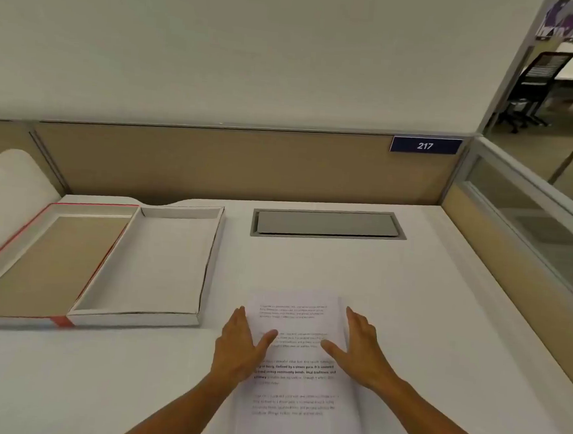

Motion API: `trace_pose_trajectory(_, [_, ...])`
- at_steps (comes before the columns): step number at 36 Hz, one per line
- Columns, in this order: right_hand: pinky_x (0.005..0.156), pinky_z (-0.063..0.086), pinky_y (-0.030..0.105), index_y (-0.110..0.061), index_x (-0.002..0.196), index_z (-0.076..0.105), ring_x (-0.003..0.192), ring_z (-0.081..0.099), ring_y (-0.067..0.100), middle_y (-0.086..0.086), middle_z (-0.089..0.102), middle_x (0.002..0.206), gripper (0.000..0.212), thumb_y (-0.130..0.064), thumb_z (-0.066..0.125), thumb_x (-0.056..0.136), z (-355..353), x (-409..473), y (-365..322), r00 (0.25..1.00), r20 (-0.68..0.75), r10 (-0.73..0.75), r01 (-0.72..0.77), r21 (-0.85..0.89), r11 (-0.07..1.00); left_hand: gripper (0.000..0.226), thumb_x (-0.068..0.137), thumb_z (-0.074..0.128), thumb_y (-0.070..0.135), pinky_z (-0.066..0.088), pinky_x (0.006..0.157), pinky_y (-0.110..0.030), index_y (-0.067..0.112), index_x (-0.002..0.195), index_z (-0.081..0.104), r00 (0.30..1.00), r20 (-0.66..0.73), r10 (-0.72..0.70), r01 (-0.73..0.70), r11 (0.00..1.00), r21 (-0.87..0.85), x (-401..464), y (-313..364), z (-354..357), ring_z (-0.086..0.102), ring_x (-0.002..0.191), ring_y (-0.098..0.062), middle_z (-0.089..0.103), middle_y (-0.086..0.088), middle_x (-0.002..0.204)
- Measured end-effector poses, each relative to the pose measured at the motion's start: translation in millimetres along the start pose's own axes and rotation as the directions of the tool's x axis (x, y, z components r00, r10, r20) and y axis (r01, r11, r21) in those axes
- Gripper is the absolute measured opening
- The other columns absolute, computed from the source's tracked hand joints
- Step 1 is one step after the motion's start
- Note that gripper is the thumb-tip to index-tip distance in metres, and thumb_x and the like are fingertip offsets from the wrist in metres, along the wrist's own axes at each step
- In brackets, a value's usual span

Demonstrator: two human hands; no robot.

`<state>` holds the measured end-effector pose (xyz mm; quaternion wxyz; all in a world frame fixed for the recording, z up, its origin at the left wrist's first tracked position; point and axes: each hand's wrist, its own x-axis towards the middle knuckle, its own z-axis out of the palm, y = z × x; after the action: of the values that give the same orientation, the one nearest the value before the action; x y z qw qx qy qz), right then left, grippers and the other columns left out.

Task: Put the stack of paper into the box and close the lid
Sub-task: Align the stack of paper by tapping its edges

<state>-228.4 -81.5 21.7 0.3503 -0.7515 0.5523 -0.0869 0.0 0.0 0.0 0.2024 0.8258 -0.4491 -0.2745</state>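
Note:
A stack of printed white paper point(296, 400) lies flat on the desk near its front edge, slightly right of the middle. My left hand point(240, 344) rests against the stack's left edge with its thumb on the top sheet. My right hand point(359, 349) lies at the stack's right edge, thumb also on the top sheet. Fingers of both hands are spread and neither hand has lifted the paper. The shallow white box point(208, 265) stands open and empty to the left. Its lid point(23, 232), brown inside with a red rim, lies folded flat further left.
A grey cable hatch point(325, 223) is set into the white desk point(424, 311) behind the paper. A tan partition point(234, 162) with a blue "217" sign point(425, 145) backs the desk. A glass side panel point(528, 227) stands to the right, and an office chair point(538, 82) beyond it.

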Motion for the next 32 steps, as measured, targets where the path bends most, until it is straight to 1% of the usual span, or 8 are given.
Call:
trace_pose_trajectory(3, [0.117,0.028,0.042,-0.013,0.156,0.004,0.149,0.016,0.026,0.006,0.017,0.161,0.098,-0.052,0.062,0.088,8,-4,-1,0.996,0.013,0.087,-0.088,0.078,0.993,0.101,0.083,0.056,0.064,0.023,0.120,-0.048,0.009,0.154,0.010,0.996,-0.018,-0.087,0.083,0.986,-0.143,-5,3,4,0.020,0.148,-0.030,0.019,-0.010,0.161])
trace_pose_trajectory(6, [0.119,0.028,0.045,-0.010,0.157,0.003,0.148,0.019,0.031,0.010,0.018,0.160,0.104,-0.055,0.065,0.085,19,-8,0,0.973,0.076,0.218,-0.226,0.118,0.967,0.099,0.083,0.062,0.059,0.026,0.117,-0.049,0.006,0.152,0.016,0.989,-0.028,-0.146,0.138,0.973,-0.187,-9,8,7,0.026,0.145,-0.033,0.027,-0.013,0.158])
trace_pose_trajectory(10, [0.110,0.042,0.047,-0.010,0.148,0.023,0.135,0.040,0.033,0.014,0.037,0.147,0.099,-0.057,0.071,0.075,30,-9,2,0.943,0.097,0.320,-0.332,0.156,0.930,0.092,0.079,0.067,0.057,0.037,0.111,-0.053,0.003,0.144,0.031,0.974,-0.030,-0.226,0.212,0.945,-0.250,-6,5,17,0.040,0.136,-0.036,0.044,-0.016,0.146])
trace_pose_trajectory(13, [0.107,0.045,0.044,-0.009,0.143,0.029,0.131,0.043,0.032,0.014,0.040,0.141,0.093,-0.052,0.075,0.074,36,-9,2,0.942,0.088,0.325,-0.334,0.126,0.934,0.085,0.079,0.068,0.054,0.040,0.109,-0.053,0.003,0.138,0.036,0.967,-0.015,-0.255,0.238,0.923,-0.304,-6,7,22,0.043,0.131,-0.037,0.050,-0.017,0.140])
trace_pose_trajectory(16, [0.105,0.046,0.040,-0.007,0.139,0.032,0.128,0.043,0.031,0.015,0.041,0.136,0.086,-0.046,0.076,0.075,39,-9,-1,0.943,0.059,0.327,-0.330,0.050,0.943,0.079,0.084,0.068,0.046,0.034,0.110,-0.049,0.003,0.141,0.034,0.966,0.007,-0.257,0.247,0.920,-0.306,-10,21,17,0.036,0.134,-0.036,0.043,-0.017,0.143])
trace_pose_trajectory(20, [0.101,0.047,0.036,-0.007,0.133,0.035,0.127,0.042,0.030,0.014,0.040,0.133,0.075,-0.041,0.075,0.079,40,-9,-4,0.944,0.050,0.327,-0.327,-0.013,0.945,0.075,0.084,0.067,0.047,0.038,0.107,-0.049,0.003,0.137,0.036,0.948,0.039,-0.316,0.314,0.907,-0.279,-6,29,13,0.039,0.131,-0.035,0.041,-0.016,0.140])
trace_pose_trajectory(26, [0.099,0.051,0.033,-0.008,0.128,0.043,0.122,0.047,0.027,0.013,0.040,0.131,0.073,-0.042,0.079,0.075,36,-5,-5,0.937,0.072,0.342,-0.342,-0.008,0.940,0.052,0.087,0.051,0.029,0.043,0.102,-0.046,0.005,0.132,0.043,0.854,0.160,-0.495,0.513,0.752,-0.414,20,30,1,0.048,0.116,-0.033,0.047,-0.016,0.131])
trace_pose_trajectory(32, [0.095,0.051,0.030,-0.008,0.127,0.046,0.120,0.049,0.025,0.012,0.041,0.129,0.071,-0.041,0.080,0.074,34,-3,-2,0.937,0.075,0.341,-0.344,0.025,0.939,0.053,0.071,0.062,0.035,0.045,0.100,-0.048,0.007,0.115,0.052,0.820,0.272,-0.503,0.570,0.684,-0.454,52,15,8,0.050,0.112,-0.035,0.051,-0.016,0.128])
